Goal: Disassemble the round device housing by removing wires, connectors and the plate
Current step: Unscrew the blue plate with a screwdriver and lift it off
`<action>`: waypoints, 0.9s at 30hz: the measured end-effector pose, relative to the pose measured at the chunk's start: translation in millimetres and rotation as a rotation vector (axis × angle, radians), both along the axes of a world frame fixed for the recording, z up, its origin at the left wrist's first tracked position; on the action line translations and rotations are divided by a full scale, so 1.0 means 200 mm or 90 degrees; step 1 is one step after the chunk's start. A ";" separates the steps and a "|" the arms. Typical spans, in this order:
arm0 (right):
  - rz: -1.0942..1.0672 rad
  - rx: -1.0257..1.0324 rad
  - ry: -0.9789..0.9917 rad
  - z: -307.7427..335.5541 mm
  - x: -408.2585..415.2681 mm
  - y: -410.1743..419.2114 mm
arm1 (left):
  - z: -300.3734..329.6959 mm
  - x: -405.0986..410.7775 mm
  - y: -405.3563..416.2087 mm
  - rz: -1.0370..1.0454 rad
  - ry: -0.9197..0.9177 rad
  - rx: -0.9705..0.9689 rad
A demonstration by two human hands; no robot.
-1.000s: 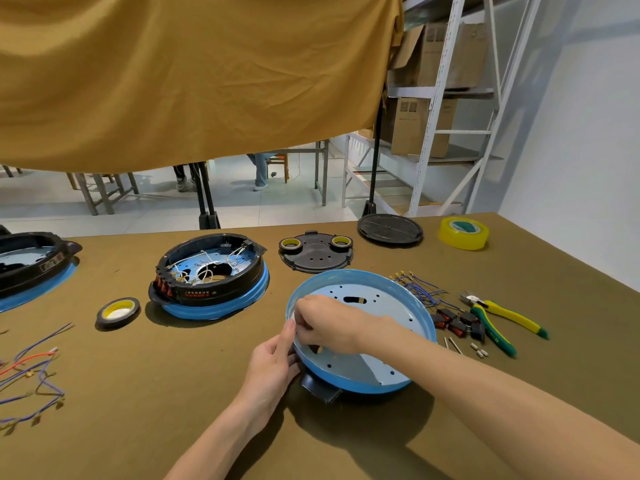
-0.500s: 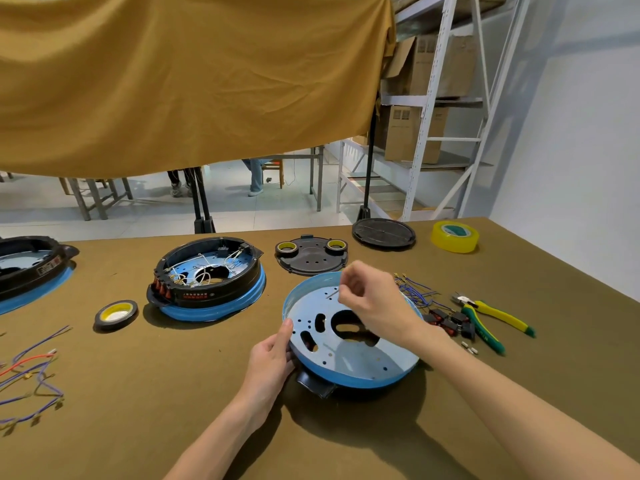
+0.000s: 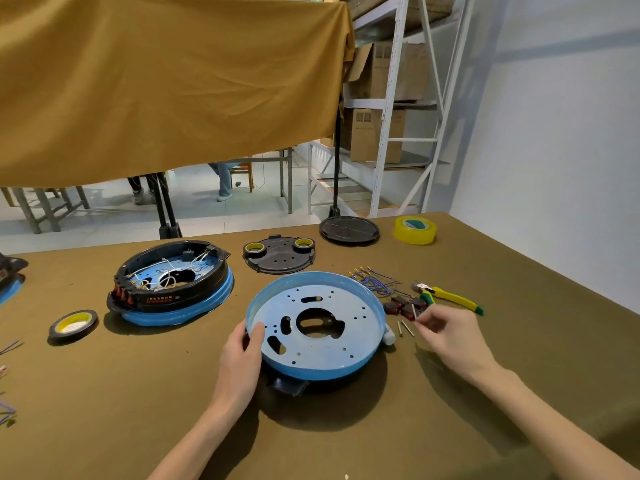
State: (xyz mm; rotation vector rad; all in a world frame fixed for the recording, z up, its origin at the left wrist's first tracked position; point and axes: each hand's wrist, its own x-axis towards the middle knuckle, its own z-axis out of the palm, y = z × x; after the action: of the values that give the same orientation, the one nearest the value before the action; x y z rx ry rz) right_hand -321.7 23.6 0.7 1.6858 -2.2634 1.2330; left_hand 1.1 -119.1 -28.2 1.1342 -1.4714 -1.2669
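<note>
While the left hand [image 3: 242, 358] grips the rim of the round device housing [image 3: 317, 327] at its nine o'clock edge, thumb hooked inside over the perforated blue plate [image 3: 349, 337] and fingers curled outside the wall, the housing sits near the table's centre, open side up and tipped slightly toward the viewer on a black base part [image 3: 289, 386] showing at six o'clock. This grip appears meant to steady the shell against sliding. The right hand [image 3: 446, 332], at three o'clock of the housing and apart from it, pinches a thin metal pin [image 3: 414, 310] between thumb and forefinger tips, the other fingers loosely curled. It hovers over two similar pins [image 3: 405, 329] lying just beside the rim, which suggests that small removed parts are being gathered in one spot. Beyond them, at two o'clock, lie black-and-red connectors [image 3: 403, 308], a tangle of blue wires [image 3: 375, 282] and yellow-green pliers [image 3: 450, 297], grouped within the right hand's reach. No wires remain visible inside the housing, so the work seems well advanced. A second housing [image 3: 173, 285], still wired, waits at ten o'clock, with a tape roll [image 3: 72, 325] at nine o'clock.
</note>
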 end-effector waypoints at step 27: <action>0.022 0.023 0.035 0.05 0.20 -0.23 | 0.00 0.02 0.04 -0.060 -0.209 -0.467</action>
State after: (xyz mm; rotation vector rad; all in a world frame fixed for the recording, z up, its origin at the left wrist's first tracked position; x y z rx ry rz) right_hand -282.6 -21.6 11.4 1.7560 -2.2474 1.1448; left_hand 5.0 -111.2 -29.0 0.7894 -2.0199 -0.5061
